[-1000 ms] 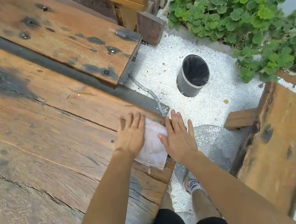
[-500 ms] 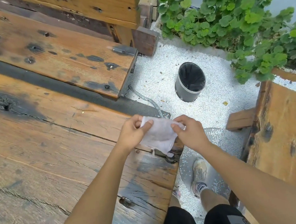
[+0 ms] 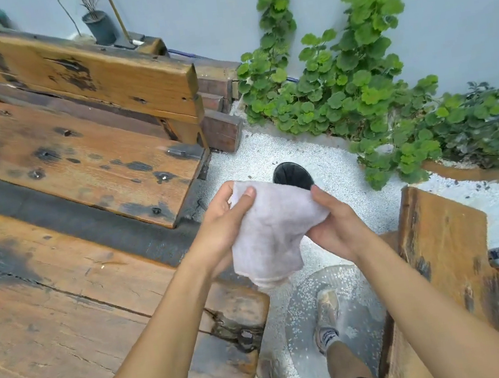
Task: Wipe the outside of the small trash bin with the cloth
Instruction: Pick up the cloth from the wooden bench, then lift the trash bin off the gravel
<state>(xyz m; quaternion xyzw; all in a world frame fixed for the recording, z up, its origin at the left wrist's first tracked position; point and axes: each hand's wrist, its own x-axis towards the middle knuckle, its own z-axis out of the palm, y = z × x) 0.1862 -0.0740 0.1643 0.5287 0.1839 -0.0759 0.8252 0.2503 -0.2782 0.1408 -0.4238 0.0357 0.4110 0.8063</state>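
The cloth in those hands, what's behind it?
The trash bin on white gravel; only its dark rim shows. The cloth covers its outside.

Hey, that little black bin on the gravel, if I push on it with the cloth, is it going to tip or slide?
The trash bin looks small and open-topped, so probably light and apt to shift under a firm wipe. It stands on loose white gravel, likely unsteady footing, so it may rock or tip. Both hands now hold the cloth; steadying the rim with one seems wise.
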